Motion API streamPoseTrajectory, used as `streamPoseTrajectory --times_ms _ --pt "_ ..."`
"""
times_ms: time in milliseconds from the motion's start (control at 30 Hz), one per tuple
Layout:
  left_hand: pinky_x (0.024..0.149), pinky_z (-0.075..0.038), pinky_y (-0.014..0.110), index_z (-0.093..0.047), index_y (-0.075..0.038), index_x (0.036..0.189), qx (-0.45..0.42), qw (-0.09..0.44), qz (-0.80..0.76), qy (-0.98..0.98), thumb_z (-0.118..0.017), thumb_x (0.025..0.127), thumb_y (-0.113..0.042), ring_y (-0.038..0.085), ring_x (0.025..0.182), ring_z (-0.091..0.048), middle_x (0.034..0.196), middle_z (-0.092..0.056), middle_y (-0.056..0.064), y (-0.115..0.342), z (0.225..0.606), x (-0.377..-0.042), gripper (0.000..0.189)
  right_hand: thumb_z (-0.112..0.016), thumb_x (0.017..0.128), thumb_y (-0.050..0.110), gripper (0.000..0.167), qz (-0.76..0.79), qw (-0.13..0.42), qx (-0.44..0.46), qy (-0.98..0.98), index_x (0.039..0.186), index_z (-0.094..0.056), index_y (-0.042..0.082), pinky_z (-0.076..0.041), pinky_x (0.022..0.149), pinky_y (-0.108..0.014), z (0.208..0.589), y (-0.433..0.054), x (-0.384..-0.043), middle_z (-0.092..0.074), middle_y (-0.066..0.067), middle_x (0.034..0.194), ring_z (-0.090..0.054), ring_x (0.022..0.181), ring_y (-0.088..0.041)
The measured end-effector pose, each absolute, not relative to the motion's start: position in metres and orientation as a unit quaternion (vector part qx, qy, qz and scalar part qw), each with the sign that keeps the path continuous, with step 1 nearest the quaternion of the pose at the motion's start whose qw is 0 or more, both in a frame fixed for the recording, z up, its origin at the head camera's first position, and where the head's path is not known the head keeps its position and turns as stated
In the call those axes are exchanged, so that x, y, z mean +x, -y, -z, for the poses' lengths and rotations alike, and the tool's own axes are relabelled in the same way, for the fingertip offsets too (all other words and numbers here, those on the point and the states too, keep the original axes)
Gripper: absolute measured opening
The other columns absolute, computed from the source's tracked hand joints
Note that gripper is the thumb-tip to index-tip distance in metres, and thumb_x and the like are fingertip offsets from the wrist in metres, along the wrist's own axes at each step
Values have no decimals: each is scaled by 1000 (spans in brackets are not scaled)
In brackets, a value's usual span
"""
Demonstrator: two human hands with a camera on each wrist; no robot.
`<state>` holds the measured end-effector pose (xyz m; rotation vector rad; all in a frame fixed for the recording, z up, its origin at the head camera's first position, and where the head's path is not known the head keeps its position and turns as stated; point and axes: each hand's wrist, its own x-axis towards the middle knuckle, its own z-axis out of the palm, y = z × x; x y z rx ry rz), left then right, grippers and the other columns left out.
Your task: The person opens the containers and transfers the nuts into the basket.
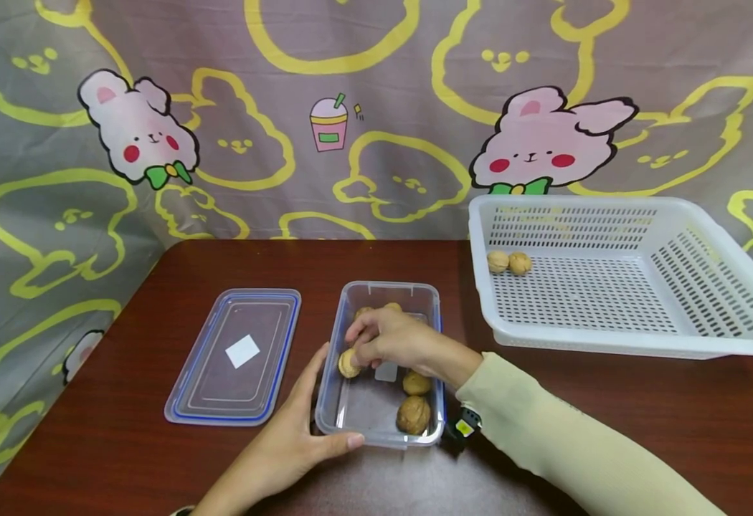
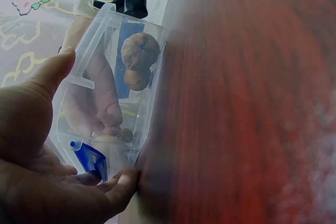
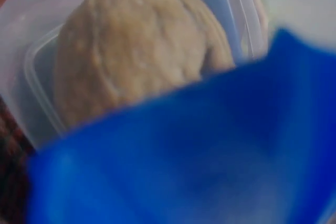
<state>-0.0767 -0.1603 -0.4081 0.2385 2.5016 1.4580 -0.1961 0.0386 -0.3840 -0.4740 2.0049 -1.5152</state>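
Note:
A clear plastic container (image 1: 386, 438) with blue side latches stands on the table, holding several walnuts. My left hand (image 1: 295, 437) grips its left side and near corner, thumb along the front rim; in the left wrist view the fingers lie by a blue latch (image 2: 90, 160). My right hand (image 1: 396, 342) reaches down inside, its fingers and thumb pinching a pale walnut (image 1: 348, 363) by the left wall. Darker walnuts, one a large brown walnut (image 1: 413, 415), sit along the right wall. A walnut (image 3: 136, 45) and a blurred blue latch (image 3: 184, 156) fill the right wrist view, hiding the fingers.
A white perforated basket (image 1: 596, 340) stands at the right with two walnuts (image 1: 508, 262) in its left corner. The container's lid (image 1: 234, 358), blue-edged with a white label, lies flat at the left. A patterned curtain (image 1: 376, 107) hangs behind the dark red table (image 1: 125, 459).

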Motion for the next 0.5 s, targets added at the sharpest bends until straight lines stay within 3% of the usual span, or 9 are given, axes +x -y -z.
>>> streamPoseTrajectory --times_ms 500 --pt "120 -29 64 -7 -26 169 89 122 -499 -853 -90 82 -42 36 153 -34 174 -21 12 161 409 -77 121 -78 80 -4 29 513 300 -202 -778 107 -67 -5 -55 70 -25 387 -35 -193 -67 -7 88 -63 74 -12"
